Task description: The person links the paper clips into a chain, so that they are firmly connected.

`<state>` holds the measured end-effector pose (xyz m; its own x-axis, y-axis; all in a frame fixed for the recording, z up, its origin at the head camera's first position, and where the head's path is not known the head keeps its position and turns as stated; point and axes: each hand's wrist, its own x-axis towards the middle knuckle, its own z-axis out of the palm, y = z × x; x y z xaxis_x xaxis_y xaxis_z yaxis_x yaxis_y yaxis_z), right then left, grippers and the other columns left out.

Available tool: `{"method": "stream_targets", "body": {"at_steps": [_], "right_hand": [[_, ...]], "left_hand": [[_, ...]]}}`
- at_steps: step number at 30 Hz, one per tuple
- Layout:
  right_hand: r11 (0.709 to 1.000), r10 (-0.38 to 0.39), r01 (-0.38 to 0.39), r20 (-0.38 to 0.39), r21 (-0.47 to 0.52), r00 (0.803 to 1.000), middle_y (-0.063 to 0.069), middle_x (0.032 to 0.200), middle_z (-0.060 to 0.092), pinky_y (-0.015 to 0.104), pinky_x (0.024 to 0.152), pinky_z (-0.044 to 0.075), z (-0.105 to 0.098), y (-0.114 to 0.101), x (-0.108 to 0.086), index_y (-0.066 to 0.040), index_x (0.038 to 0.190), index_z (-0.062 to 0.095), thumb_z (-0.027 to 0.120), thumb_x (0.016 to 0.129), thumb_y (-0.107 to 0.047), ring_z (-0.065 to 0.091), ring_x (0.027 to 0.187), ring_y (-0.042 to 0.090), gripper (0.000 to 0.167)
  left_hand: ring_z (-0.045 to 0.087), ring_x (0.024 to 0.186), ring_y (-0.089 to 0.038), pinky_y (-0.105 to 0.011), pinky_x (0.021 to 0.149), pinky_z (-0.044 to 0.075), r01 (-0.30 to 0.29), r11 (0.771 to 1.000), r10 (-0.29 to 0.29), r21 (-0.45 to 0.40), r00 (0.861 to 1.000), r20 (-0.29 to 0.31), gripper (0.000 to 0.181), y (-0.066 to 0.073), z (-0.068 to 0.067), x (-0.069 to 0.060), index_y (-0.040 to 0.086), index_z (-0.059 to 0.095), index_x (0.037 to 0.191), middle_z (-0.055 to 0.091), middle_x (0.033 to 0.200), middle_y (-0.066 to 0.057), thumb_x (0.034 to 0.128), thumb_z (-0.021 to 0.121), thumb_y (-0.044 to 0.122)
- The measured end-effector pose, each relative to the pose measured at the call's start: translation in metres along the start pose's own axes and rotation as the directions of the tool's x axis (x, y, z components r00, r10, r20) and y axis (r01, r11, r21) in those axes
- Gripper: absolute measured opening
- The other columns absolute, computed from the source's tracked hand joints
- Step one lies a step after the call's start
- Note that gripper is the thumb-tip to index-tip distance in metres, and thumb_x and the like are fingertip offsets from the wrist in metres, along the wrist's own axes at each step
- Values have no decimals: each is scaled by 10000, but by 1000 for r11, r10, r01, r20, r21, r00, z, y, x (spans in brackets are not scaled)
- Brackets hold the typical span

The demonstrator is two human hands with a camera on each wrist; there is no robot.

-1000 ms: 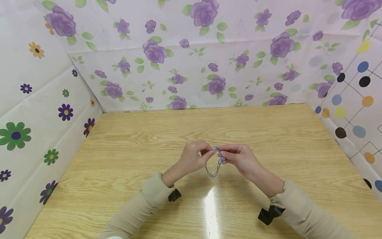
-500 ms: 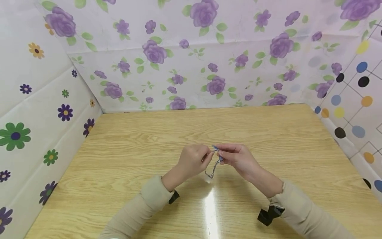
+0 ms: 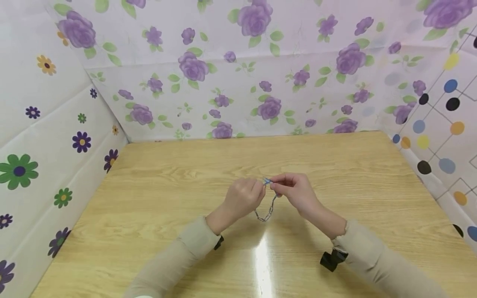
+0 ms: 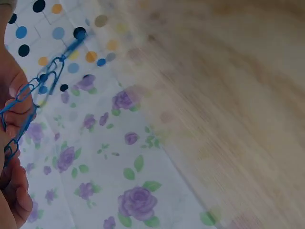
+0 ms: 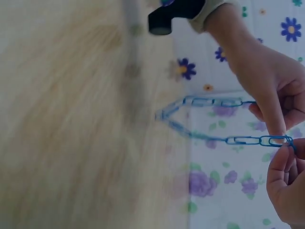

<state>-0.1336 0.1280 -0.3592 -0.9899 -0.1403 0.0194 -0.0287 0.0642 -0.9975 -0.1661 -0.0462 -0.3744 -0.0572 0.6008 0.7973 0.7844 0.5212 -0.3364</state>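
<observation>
A chain of blue paper clips (image 3: 265, 219) hangs in a loop below both hands, above the table. My left hand (image 3: 243, 196) pinches one end, its knuckles facing up. Just to its right, my right hand (image 3: 299, 192) pinches the other end between thumb and fingers. A blue paper clip (image 3: 267, 181) shows between the two sets of fingertips; whether the clips are hooked there cannot be made out. In the right wrist view the chain (image 5: 244, 138) forms a V, partly blurred. The left wrist view shows the linked clips (image 4: 74, 46) beside the fingers.
A wood-grain table (image 3: 167, 182) lies under the hands. Floral sheeting (image 3: 231, 74) stands along the back, flower-patterned sheeting (image 3: 37, 136) on the left and dotted sheeting (image 3: 443, 136) on the right. A black wrist mount (image 3: 329, 261) hangs below the right sleeve.
My left hand has turned so that its thumb shows less. My right hand has shifted slightly upward, and the hanging loop has swung and spread a little.
</observation>
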Motion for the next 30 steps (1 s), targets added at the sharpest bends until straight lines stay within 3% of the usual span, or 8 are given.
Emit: {"method": "stream_targets", "body": {"at_steps": [3, 9, 15, 23, 30], "right_hand": [[993, -25, 20, -45, -115, 999, 96, 847, 630, 264, 639, 492, 0, 2, 11, 68, 972, 643, 619, 845, -31, 559, 693, 155, 163], [995, 32, -37, -67, -87, 997, 79, 827, 614, 269, 664, 495, -2, 10, 28, 87, 992, 618, 621, 846, -30, 551, 704, 136, 187], [993, 64, -68, -47, -101, 997, 82, 890, 604, 317, 772, 467, -11, 18, 39, 68, 995, 612, 614, 854, -43, 545, 806, 155, 179], [990, 25, -29, -35, -140, 999, 107, 927, 614, 301, 758, 456, -18, 18, 44, 63, 987, 626, 600, 867, -47, 548, 829, 173, 165], [987, -21, 11, -58, -161, 998, 117, 950, 617, 299, 744, 470, -19, 12, 47, 51, 976, 642, 591, 872, -42, 555, 825, 176, 149]], "left_hand": [[240, 388, -48, -152, 368, 188, 0, 1000, 0, 27, 1000, 1, 290, -7, 11, -2, 95, 400, 580, 326, 471, 47, 852, 337, 19], [335, 392, -69, -167, 366, 267, 45, 999, -45, 20, 998, 33, 203, -20, 27, -11, 57, 500, 621, 445, 500, 12, 821, 489, 22], [512, 476, -108, -199, 454, 414, 143, 985, -135, -93, 987, 91, 125, -27, 35, -15, 40, 583, 722, 567, 595, -15, 736, 707, 51], [518, 547, -98, -230, 519, 402, 252, 947, -220, -197, 960, 172, 107, -33, 36, -12, 57, 594, 769, 583, 654, -6, 776, 697, 85], [495, 503, -90, -245, 520, 405, 205, 964, -182, -168, 973, 138, 152, -33, 39, -3, 69, 531, 698, 556, 593, 5, 729, 679, 53]]}}
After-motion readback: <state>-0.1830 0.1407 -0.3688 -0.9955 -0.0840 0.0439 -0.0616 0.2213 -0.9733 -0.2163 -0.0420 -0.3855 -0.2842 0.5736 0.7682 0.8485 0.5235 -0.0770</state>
